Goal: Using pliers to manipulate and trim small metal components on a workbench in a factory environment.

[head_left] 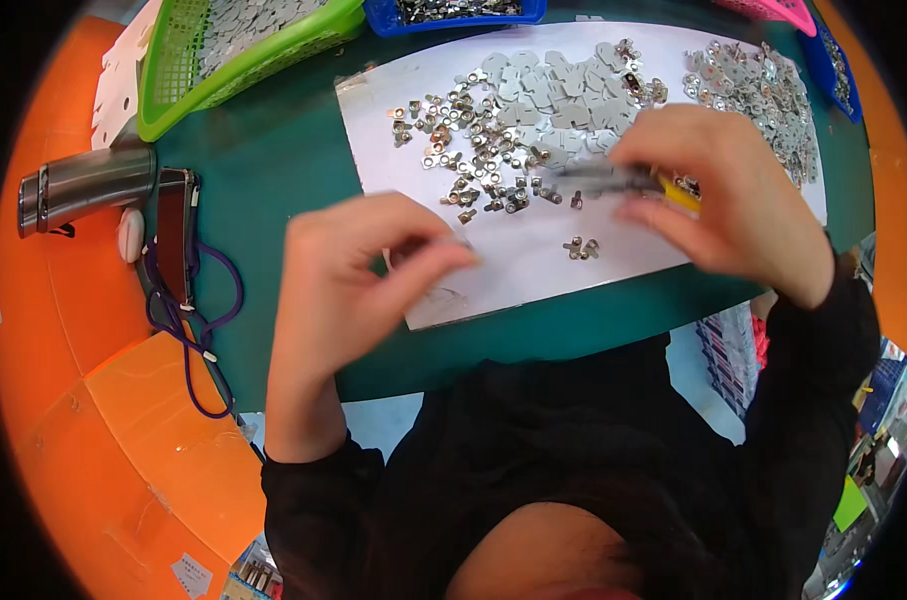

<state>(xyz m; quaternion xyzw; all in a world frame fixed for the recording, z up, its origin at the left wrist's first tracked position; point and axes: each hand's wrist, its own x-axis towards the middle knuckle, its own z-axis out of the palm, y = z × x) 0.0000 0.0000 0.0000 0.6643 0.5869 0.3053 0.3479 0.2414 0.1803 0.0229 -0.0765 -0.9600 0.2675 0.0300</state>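
My right hand [739, 190] is closed on a small hand tool with a yellow handle [682, 195]. The grey tip of that tool is smeared by motion, so its exact kind is unclear; it points left over the small metal fittings [489, 140]. Above the white board's left front part, my left hand [344, 275] has its fingers curled and the thumb close to them; anything in that pinch is too blurred to name. Between the hands, a few metal fittings [580, 248] lie apart from the heap. Behind them spreads a pile of flat grey-white plates [559, 95].
The white board [514, 285] lies on a green table [244, 140]. More metal parts [759, 90] are heaped at its right. A green basket [244, 90], blue trays [454, 22] and a pink container [774, 12] stand behind. At left are a dark metal cylinder [99, 185] and a phone [177, 240] with purple cord.
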